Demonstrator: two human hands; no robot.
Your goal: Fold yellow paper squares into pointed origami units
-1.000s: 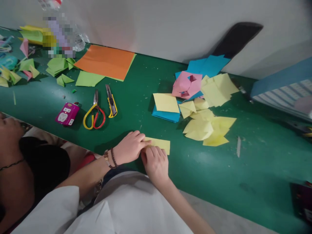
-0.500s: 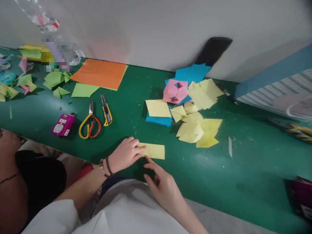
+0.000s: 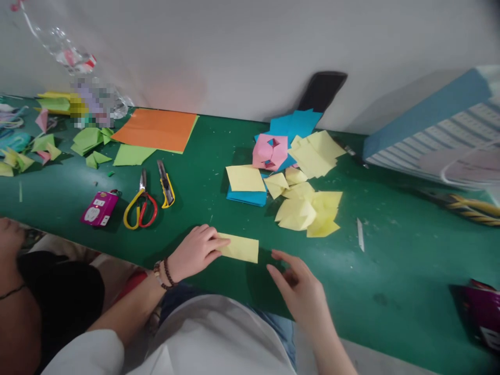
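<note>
From the head view, the folded yellow paper lies flat on the green table, close to the near edge, and the left hand presses its fingertips on the left end of the strip. The right hand hovers just right of the paper, not touching it, with the fingers spread and holding nothing. To the right of this hand the table is free for a good way, up to a small white scrap. Behind the paper there is a loose pile of yellow sheets and a blue stack; the scissors and the yellow cutter lie to the left, well apart. One second ago both hands pressed together on the strip; now the right one has left it and moved to the right, while the left one stays on the end.
</note>
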